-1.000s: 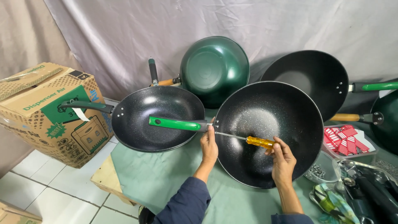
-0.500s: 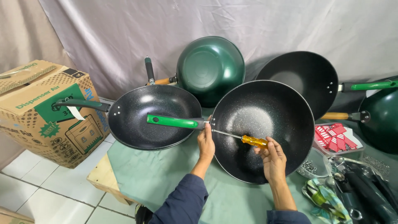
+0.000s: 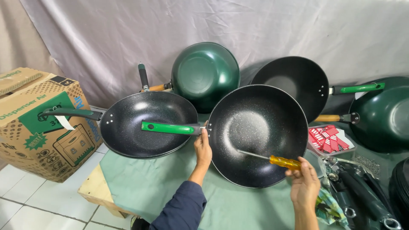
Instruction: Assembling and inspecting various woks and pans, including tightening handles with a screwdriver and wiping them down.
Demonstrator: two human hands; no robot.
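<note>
A black speckled wok (image 3: 255,132) with a green handle (image 3: 168,127) stands tilted up on the green cloth (image 3: 149,187). My left hand (image 3: 203,147) grips its rim where the handle joins. My right hand (image 3: 303,181) holds a screwdriver with a yellow handle (image 3: 284,162) by the wok's lower right edge. The metal shaft points left, over the inside of the wok.
Another black wok (image 3: 149,123) with a dark handle lies at the left. Behind stand a green wok (image 3: 206,74) and a black wok (image 3: 294,85); a green one (image 3: 383,115) is at right. A cardboard box (image 3: 40,123), red packets (image 3: 330,138) and loose dark handles (image 3: 362,191) lie around.
My right hand has drawn the screwdriver away to the right, from the handle joint to the wok's lower right. My left hand stays on the rim.
</note>
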